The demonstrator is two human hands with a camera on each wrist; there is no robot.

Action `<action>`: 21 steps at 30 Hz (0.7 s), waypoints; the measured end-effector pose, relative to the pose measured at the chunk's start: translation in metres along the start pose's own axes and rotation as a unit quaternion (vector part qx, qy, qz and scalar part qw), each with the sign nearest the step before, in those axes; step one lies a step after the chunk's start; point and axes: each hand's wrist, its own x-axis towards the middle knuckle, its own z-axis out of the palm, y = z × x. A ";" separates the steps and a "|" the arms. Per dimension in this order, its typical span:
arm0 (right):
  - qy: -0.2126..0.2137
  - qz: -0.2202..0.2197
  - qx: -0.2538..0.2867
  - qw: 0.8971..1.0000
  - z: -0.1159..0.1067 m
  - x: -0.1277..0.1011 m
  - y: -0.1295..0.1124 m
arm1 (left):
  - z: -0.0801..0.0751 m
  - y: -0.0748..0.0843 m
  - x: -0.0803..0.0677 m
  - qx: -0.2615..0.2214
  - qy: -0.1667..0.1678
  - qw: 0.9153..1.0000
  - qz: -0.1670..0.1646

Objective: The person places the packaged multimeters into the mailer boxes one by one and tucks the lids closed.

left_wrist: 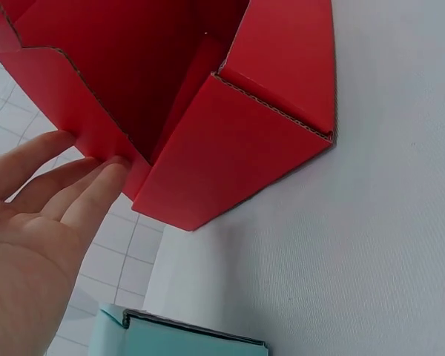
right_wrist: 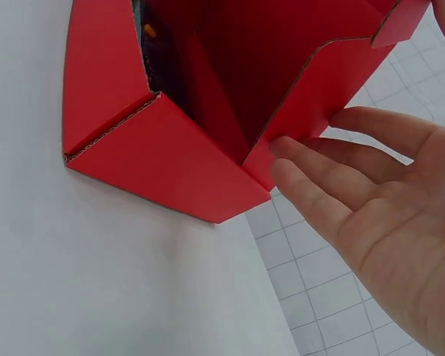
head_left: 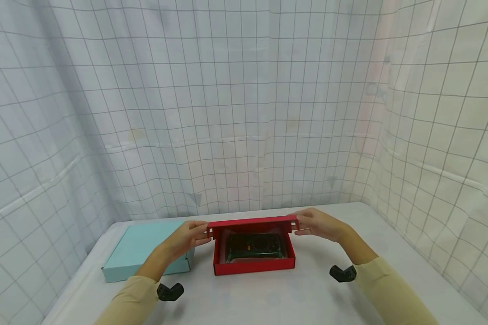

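In the head view a red cardboard box point(head_left: 255, 266) stands on the table with its hinged lid point(head_left: 252, 221) raised partway. Inside lies a dark item point(head_left: 254, 243) under what looks like clear plastic, a small orange spot on it; its kind cannot be told. My left hand point(head_left: 191, 234) holds the lid's left end, fingertips against the side flap point(left_wrist: 74, 111). At the opposite end my right hand point(head_left: 315, 224) holds the lid, its fingers on the other side flap point(right_wrist: 319, 89). The left thumb is hidden in the left wrist view.
A closed light-blue box point(head_left: 146, 246) sits left of the red one, close behind the left forearm. White cloth covers the table point(head_left: 264, 300). Grid-patterned curtains point(head_left: 244, 113) enclose the back and sides. Black wrist devices point(head_left: 170, 292) hang beside both cuffs.
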 end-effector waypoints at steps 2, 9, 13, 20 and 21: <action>-0.006 -0.003 -0.010 1.000 0.000 0.000 0.002 | -0.001 -0.001 -0.001 0.000 -0.009 1.000 0.001; -0.014 0.001 -0.031 0.999 0.001 -0.004 0.008 | -0.003 -0.006 -0.004 -0.004 -0.025 1.000 -0.012; -0.007 0.005 -0.045 0.999 0.002 -0.004 0.009 | -0.002 -0.006 -0.006 0.005 -0.030 1.000 -0.007; -0.019 0.004 -0.070 0.997 0.002 -0.006 0.012 | 0.000 -0.005 -0.009 0.017 -0.024 0.999 -0.020; -0.021 0.004 -0.076 0.997 0.001 -0.007 0.012 | 0.000 -0.005 -0.010 0.018 -0.024 0.999 -0.022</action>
